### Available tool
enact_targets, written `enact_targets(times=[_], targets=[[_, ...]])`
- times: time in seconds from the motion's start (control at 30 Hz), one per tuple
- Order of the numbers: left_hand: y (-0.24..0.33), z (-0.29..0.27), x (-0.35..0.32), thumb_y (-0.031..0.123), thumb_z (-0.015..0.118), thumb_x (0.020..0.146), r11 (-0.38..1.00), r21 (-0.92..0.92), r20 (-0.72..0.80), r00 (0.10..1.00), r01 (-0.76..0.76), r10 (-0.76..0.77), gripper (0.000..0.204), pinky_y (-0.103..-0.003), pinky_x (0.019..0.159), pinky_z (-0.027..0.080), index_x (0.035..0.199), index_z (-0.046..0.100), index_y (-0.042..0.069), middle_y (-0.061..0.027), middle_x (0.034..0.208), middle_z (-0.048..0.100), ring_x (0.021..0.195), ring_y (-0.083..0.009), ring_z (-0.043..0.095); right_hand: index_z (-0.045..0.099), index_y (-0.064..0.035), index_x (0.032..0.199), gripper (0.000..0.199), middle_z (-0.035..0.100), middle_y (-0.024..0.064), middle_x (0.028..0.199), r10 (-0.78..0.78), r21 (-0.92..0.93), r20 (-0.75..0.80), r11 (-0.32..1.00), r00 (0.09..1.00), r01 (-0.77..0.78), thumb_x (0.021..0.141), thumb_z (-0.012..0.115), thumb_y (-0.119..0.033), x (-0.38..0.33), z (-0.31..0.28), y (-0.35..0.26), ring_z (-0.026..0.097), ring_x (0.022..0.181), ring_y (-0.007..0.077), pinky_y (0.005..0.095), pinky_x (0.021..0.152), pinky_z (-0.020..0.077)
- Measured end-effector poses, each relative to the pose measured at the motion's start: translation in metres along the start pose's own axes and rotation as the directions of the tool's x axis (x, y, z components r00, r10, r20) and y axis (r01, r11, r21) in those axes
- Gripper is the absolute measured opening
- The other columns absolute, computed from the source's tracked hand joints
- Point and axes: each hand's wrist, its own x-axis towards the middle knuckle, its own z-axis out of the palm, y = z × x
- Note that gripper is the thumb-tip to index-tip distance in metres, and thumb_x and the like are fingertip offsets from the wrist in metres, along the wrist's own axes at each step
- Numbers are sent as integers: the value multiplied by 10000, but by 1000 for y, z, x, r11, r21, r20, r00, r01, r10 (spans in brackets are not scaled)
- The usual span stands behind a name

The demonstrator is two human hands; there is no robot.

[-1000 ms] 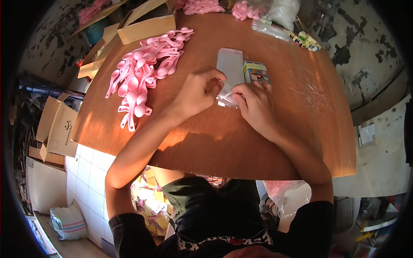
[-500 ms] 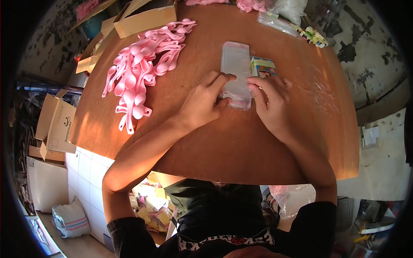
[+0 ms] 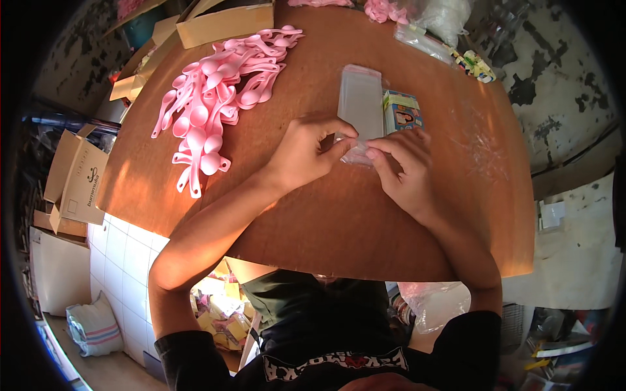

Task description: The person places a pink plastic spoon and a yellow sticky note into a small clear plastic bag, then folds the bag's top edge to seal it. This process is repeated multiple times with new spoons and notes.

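The left hand [image 3: 306, 148] fingers pinch clear plastic film [image 3: 358, 155]; right hand [image 3: 409, 164] fingers narrow, grip unclear. Uneven pulling could split the film.

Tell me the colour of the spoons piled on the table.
The spoons are plain light pink, best seen in the head view.

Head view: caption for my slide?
Both hands at the near end of clear plastic sleeves, pink spoons heaped to the left.
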Motion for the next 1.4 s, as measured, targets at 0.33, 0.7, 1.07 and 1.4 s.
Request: enact_targets(times=[0.33, 0.7, 1.07, 1.4], targets=[[2, -1, -2, 34, 734, 873, 924, -374, 48, 997, 74, -60, 136, -271, 834, 538, 1000, 716, -12, -67, 955, 735, 898, -104, 666, 716, -32, 921, 97, 720, 77, 903, 185, 268, -85, 951, 979, -156, 834, 748, -60, 18, -19, -12, 658, 780, 226, 320, 761, 493], [-1, -13, 8, 40, 731, 882, 828, -516, -63, 954, 221, -294, 125, -246, 800, 535, 1001, 725, 4, -51, 956, 735, 863, -83, 660, 695, -2, 1087, 252, 685, 160, 1097, 155, -267, 253, 960, 955, -85, 836, 702, -34, -2, -48, 41, 660, 977, 306, 381, 855, 519], [19, -25, 11, 35, 731, 879, 829, -489, -54, 939, 271, -339, 156, -246, 810, 538, 1028, 710, -4, -60, 960, 738, 877, -92, 672, 695, 32, 1020, 113, 694, 86, 924, 260, 85, -278, 966, 925, -246, 920, 660, -6, 19, -85, -6, 632, 839, 137, 270, 747, 501], [22, -19, 1, 42, 754, 852, 914, -402, -109, 988, 56, -109, 379, -253, 686, 536, 1210, 637, -6, -86, 880, 759, 747, -68, 660, 703, 54, 981, 136, 709, 72, 882, 225, 159, -36, 963, 974, -216, 921, 686, -66, 80, -64, -23, 631, 773, 98, 233, 698, 497]])
